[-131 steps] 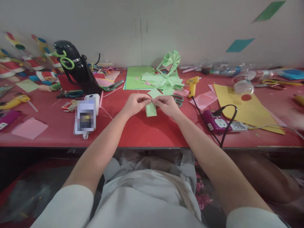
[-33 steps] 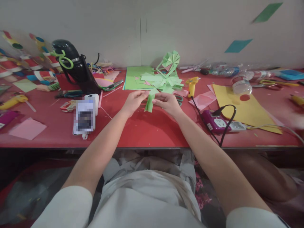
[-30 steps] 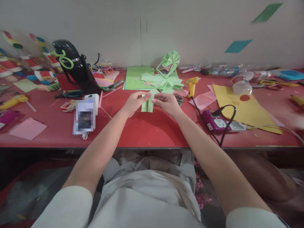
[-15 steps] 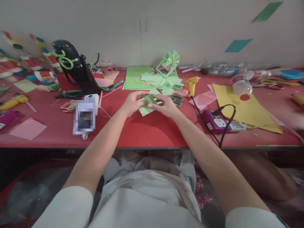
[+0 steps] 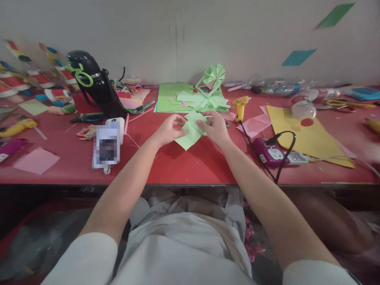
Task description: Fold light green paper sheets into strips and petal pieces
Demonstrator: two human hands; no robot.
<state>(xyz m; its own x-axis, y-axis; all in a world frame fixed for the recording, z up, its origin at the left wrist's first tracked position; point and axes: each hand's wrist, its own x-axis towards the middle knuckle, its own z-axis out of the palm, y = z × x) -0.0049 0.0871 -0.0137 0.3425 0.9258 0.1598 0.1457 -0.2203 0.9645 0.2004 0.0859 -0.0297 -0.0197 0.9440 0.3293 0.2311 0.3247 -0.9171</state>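
A light green sheet of paper with crease lines is held above the red table between my two hands. My left hand pinches its left edge, thumb toward me. My right hand grips the right side, its thumb lying on the paper's face. Just behind lie folded light green paper pieces on top of green sheets. A round pleated green paper shape stands at the wall. Scissors are mostly hidden behind my right hand.
To the right are a yellow glue gun, a purple power strip with cables, yellow paper and plastic bottles. A phone, a black flask and pink paper are on the left.
The green paper was partly folded up between my hands; now it is opened flatter with its creased face showing. My hands have moved slightly apart.
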